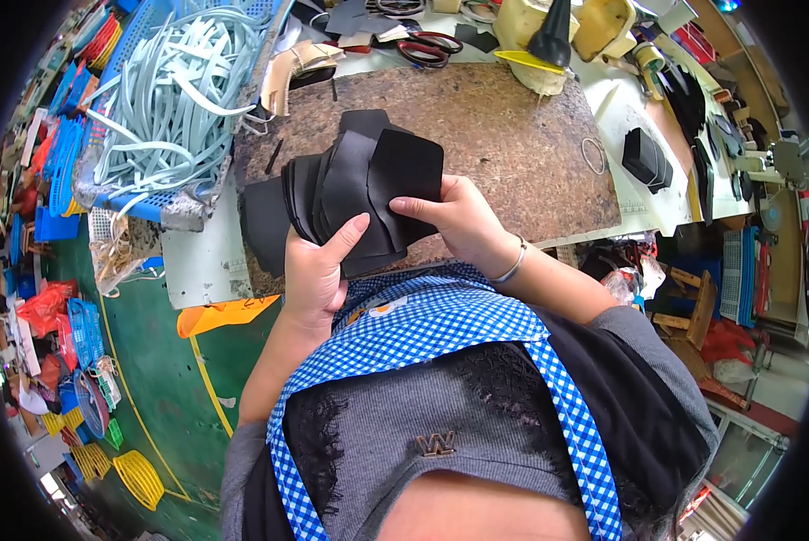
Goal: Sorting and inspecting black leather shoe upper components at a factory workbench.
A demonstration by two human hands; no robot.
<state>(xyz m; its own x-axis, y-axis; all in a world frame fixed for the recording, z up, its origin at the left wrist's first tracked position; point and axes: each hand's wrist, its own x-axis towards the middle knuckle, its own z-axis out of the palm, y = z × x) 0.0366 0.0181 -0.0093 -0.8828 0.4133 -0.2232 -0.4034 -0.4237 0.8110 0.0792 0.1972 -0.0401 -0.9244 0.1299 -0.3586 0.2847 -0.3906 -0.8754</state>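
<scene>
A fanned stack of flat black cut pieces (346,185), perhaps leather or fabric, is held between my two hands over the near edge of the work board. My left hand (319,266) is closed on the stack's lower left side, thumb pressed on top. On the right, my right hand (454,221) pinches the outer piece, with its thumb on the face and the fingers hidden behind. More dark pieces (265,216) lie on the board just left of the stack, partly covered by it.
A brown, worn board (521,135) covers the table. At far left stands a blue basket (183,212) of pale blue strips (174,99). Red-handled scissors (429,50), a yellow container (526,27) with a black cone-shaped object (553,36), and a banded black bundle (646,160) lie around.
</scene>
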